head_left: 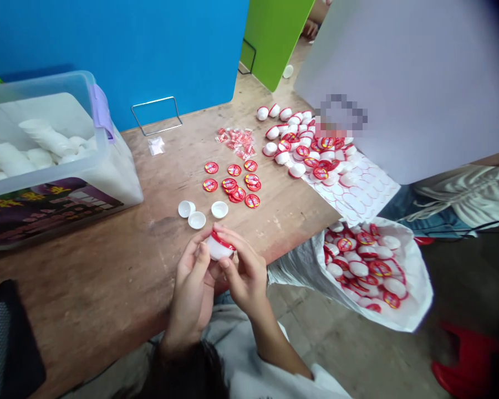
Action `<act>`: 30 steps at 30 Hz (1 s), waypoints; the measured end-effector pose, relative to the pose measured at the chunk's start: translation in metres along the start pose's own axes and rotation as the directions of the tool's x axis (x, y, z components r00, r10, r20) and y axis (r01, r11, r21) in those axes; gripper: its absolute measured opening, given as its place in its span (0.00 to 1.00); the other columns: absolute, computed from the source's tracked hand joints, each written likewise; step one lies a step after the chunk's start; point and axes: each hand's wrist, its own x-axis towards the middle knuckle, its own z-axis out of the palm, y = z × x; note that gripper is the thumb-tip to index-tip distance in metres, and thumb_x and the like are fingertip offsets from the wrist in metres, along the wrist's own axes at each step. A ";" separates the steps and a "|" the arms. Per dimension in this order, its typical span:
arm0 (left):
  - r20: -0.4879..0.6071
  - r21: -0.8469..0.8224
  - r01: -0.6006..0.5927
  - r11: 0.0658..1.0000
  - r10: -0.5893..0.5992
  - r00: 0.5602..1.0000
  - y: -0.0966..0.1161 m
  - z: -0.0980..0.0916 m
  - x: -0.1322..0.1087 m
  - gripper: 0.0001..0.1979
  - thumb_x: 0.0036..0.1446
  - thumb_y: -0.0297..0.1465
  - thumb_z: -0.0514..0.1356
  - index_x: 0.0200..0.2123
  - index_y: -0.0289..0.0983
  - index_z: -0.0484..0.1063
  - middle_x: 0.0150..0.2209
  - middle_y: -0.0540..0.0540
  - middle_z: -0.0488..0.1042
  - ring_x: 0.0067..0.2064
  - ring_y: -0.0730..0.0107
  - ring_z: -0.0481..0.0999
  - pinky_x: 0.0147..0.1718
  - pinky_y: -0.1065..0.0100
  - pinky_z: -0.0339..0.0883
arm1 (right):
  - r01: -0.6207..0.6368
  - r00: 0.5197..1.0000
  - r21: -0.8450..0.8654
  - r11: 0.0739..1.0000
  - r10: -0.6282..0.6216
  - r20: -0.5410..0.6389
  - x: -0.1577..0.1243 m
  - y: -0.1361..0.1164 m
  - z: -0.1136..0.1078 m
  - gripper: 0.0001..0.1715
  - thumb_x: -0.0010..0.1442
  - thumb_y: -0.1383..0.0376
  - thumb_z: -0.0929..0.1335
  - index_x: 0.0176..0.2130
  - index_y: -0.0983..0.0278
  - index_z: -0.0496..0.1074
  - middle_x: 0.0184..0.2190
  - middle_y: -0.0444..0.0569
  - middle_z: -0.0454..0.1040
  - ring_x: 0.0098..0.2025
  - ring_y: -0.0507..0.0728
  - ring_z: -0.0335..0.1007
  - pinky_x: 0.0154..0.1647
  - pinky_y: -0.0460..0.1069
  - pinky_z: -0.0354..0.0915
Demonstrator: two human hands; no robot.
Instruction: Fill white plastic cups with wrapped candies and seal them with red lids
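A small white cup with a red lid (218,249) is between my two hands at the table's front edge. My left hand (194,271) grips its left side, thumb against the white wall. On the other side my right hand (247,271) has its fingers on the red rim and its thumb low on the cup. Just beyond the hands stand three white cups (197,220), open side up. Several round red printed lids (234,170) lie behind them, some overlapping. Farther back is a heap of small red-and-clear packets (238,142).
A clear bin (127,177) of stacked white cups stands left. Lidded cups (303,152) pile up at right, beside a printed sheet (360,191). A white sack (419,288) of lidded cups hangs by the table edge. Blue (116,50) and green (274,39) panels stand behind.
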 end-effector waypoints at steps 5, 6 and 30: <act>0.029 0.079 0.026 0.997 -0.028 0.999 0.000 -0.004 -0.002 0.17 0.54 0.41 0.61 0.43 0.37 0.70 0.41 0.44 0.76 0.39 0.68 0.77 0.38 0.69 0.72 | 0.061 0.998 -0.101 0.993 -0.060 0.016 -0.001 0.001 -0.002 0.29 0.56 0.66 0.70 0.57 0.53 0.65 0.54 0.47 0.71 0.56 0.60 0.67 0.59 0.58 0.62; 0.031 0.093 0.029 0.995 -0.032 0.999 -0.001 -0.005 -0.001 0.17 0.54 0.42 0.61 0.43 0.37 0.69 0.41 0.44 0.76 0.39 0.67 0.78 0.38 0.69 0.72 | 0.066 0.998 -0.122 0.990 -0.065 0.007 -0.001 0.002 -0.002 0.30 0.56 0.67 0.70 0.56 0.52 0.65 0.53 0.47 0.71 0.55 0.59 0.67 0.58 0.57 0.64; 0.117 0.943 -0.257 0.212 0.511 0.852 0.016 -0.056 0.071 0.11 0.54 0.33 0.58 0.40 0.37 0.72 0.39 0.46 0.75 0.35 0.68 0.75 0.35 0.68 0.68 | 0.095 0.995 -0.923 0.373 -0.033 0.089 0.115 0.153 -0.167 0.25 0.63 0.68 0.58 0.59 0.65 0.62 0.61 0.58 0.60 0.67 0.66 0.41 0.64 0.66 0.48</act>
